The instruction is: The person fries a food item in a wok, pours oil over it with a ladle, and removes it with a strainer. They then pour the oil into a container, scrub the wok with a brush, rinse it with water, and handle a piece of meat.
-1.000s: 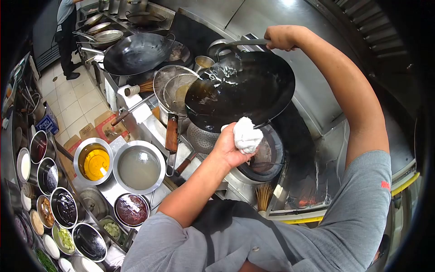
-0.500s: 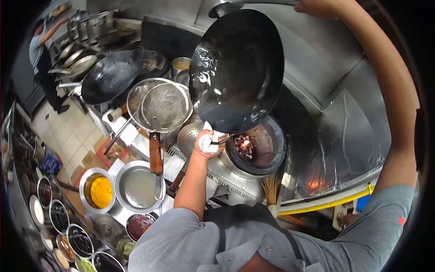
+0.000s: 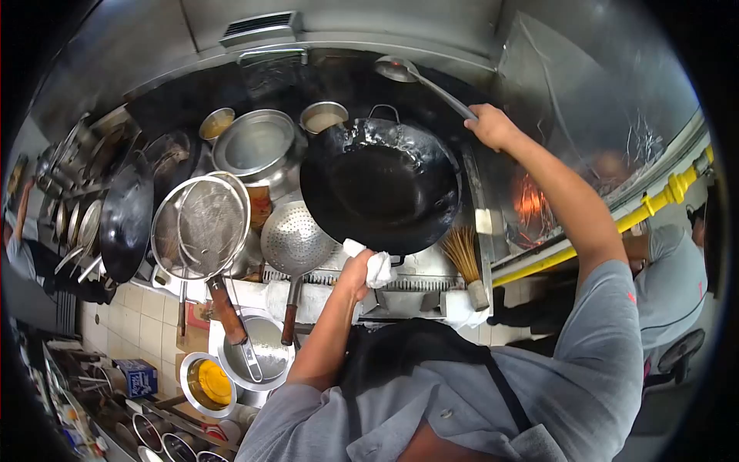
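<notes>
A black wok (image 3: 377, 185) with a dark, glossy inside sits level over the burner and hides it. At its near rim, my left hand (image 3: 356, 274) is closed around a folded white cloth (image 3: 377, 268), which lies against the wok's small loop handle (image 3: 398, 261). Whether my fingers also grip that handle is hard to make out. To the right of the wok, my right hand (image 3: 493, 128) is wrapped around the shaft of a metal ladle (image 3: 443, 95). The ladle's bowl is up beyond the wok's far rim.
Left of the wok lie a perforated skimmer (image 3: 295, 240) and wire strainers (image 3: 206, 227). A lidded pot (image 3: 254, 144) stands behind them. A bamboo brush (image 3: 463, 258) leans right of the wok, near a yellow pipe (image 3: 585, 235). Co-workers stand at far left and right (image 3: 670, 281).
The wok has come down from a steep tilt onto the burner, covering the flame. My right hand now shows with the ladle, and the view has turned.
</notes>
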`<state>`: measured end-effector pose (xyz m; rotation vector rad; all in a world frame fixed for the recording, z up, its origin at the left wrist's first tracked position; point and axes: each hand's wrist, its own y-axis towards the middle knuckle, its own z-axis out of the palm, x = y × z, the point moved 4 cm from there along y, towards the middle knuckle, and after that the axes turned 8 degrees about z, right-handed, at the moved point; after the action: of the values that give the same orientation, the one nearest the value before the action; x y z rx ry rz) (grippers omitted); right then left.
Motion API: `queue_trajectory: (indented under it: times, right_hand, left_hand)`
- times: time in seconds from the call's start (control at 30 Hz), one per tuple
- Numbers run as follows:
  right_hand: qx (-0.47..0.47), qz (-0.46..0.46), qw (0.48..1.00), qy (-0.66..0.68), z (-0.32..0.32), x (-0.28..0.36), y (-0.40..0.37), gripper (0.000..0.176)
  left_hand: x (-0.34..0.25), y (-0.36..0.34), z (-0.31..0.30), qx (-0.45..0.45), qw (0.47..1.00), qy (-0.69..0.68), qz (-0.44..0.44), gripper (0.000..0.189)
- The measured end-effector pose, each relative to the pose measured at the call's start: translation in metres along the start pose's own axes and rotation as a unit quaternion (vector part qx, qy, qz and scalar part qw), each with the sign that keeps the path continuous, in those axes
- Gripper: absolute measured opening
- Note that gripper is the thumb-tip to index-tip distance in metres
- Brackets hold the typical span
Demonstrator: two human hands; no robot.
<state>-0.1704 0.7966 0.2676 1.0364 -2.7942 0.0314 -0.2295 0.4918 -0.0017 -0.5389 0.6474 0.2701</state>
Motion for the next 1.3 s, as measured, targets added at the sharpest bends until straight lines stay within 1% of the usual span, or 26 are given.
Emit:
queue_trajectory:
  times: [0.07,0.1,0.17,0.2,0.23,0.33,0.37,0.43,0.5,0.53,0.6,0.67,0.7,0.73,0.77,0.8,0.83,0.87,0.9,0.97,1.03,1.1,1.17,1.23,1.27,1.3]
  right_hand:
    - [0.049,0.073,0.984,0.154,0.015,-0.02,-0.025,0.029]
    - [0.054,0.082,0.983,0.155,0.025,-0.028,-0.031,0.029]
    - [0.057,0.101,0.96,0.254,0.04,-0.039,-0.038,0.028]
    - [0.034,0.089,0.961,0.259,0.037,-0.029,-0.047,0.028]
    - [0.043,0.081,0.954,0.284,0.045,-0.026,-0.046,0.026]
    - [0.122,0.087,0.912,0.382,0.066,0.008,-0.042,0.026]
    - [0.118,0.083,0.908,0.394,0.077,0.024,-0.037,0.026]
    - [0.187,0.054,0.882,0.429,0.09,0.071,-0.025,0.026]
    - [0.232,0.016,0.869,0.437,0.12,0.118,0.001,0.016]
    - [0.233,0.003,0.877,0.42,0.137,0.143,0.013,0.015]
    - [0.234,-0.022,0.891,0.388,0.182,0.191,0.037,0.018]
    - [0.236,-0.053,0.908,0.342,0.224,0.229,0.055,0.024]
    - [0.239,-0.071,0.916,0.313,0.225,0.249,0.05,0.027]
    - [0.273,-0.031,0.898,0.343,0.23,0.257,0.041,0.025]
    - [0.278,-0.035,0.897,0.343,0.232,0.264,0.037,0.025]
    - [0.376,0.044,0.806,0.455,0.241,0.268,0.03,0.023]
    - [0.459,0.123,0.686,0.551,0.248,0.271,0.022,0.022]
    - [0.529,0.157,0.567,0.611,0.242,0.27,0.012,0.014]
    - [0.527,0.158,0.568,0.612,0.239,0.263,0.011,0.014]
    - [0.604,0.218,0.302,0.705,0.232,0.25,-0.005,0.017]
    - [0.618,0.208,0.217,0.726,0.213,0.225,-0.022,0.023]
    - [0.614,0.204,0.202,0.736,0.186,0.196,-0.045,0.025]
    - [0.606,0.191,0.222,0.739,0.158,0.162,-0.065,0.026]
    - [0.604,0.189,0.245,0.734,0.134,0.126,-0.082,0.026]
    - [0.596,0.2,0.282,0.725,0.125,0.093,-0.093,0.025]
    - [0.587,0.205,0.318,0.716,0.117,0.072,-0.099,0.025]
  left_hand:
    - [0.014,0.004,-0.003,-0.013,1.0,0.021,-0.008,0.017]
    - [0.018,0.008,-0.004,-0.014,1.0,0.023,-0.017,0.017]
    - [0.023,0.019,-0.004,-0.016,0.999,0.027,-0.04,0.018]
    - [0.028,0.027,-0.004,0.01,0.998,0.021,-0.054,0.022]
    - [0.032,0.035,-0.003,0.01,0.998,0.023,-0.052,0.022]
    - [0.058,0.068,0.002,0.035,0.996,-0.052,-0.07,0.02]
    - [0.063,0.074,0.005,0.045,0.995,-0.047,-0.074,0.021]
    - [0.062,0.072,0.012,0.066,0.995,-0.026,-0.072,0.021]
    - [0.069,0.075,0.012,0.033,0.997,-0.011,-0.066,0.023]
    - [0.072,0.076,0.012,0.024,0.996,-0.018,-0.087,0.021]
    - [0.07,0.072,0.009,0.036,0.994,-0.013,-0.101,0.026]
    - [0.053,0.044,0.013,0.05,0.99,-0.027,-0.127,0.03]
    - [0.043,0.029,0.009,0.04,0.994,-0.007,-0.105,0.029]
    - [0.041,0.019,-0.003,0.042,0.994,0.002,-0.103,0.032]
    - [0.041,0.007,-0.017,0.043,0.994,0.011,-0.103,0.035]
    - [0.042,-0.004,-0.029,0.037,0.994,0.009,-0.103,0.035]
    - [0.043,-0.014,-0.041,0.028,0.994,0.003,-0.102,0.037]
    - [0.043,-0.022,-0.05,0.022,0.995,-0.002,-0.101,0.04]
    - [0.042,-0.032,-0.056,0.025,0.994,-0.002,-0.103,0.04]
    - [0.039,-0.053,-0.056,0.061,0.985,-0.146,-0.075,0.038]
    - [0.038,-0.075,-0.066,0.026,0.986,-0.141,-0.088,0.033]
    - [0.071,-0.082,-0.123,-0.017,0.992,-0.09,-0.082,0.036]
    - [0.087,-0.105,-0.147,-0.076,0.989,-0.089,-0.088,0.036]
    - [0.089,-0.13,-0.136,-0.067,0.992,-0.093,-0.053,0.041]
    - [0.104,-0.14,-0.125,-0.007,0.986,-0.163,-0.035,0.047]
    - [0.11,-0.143,-0.121,0.008,0.984,-0.177,-0.017,0.052]
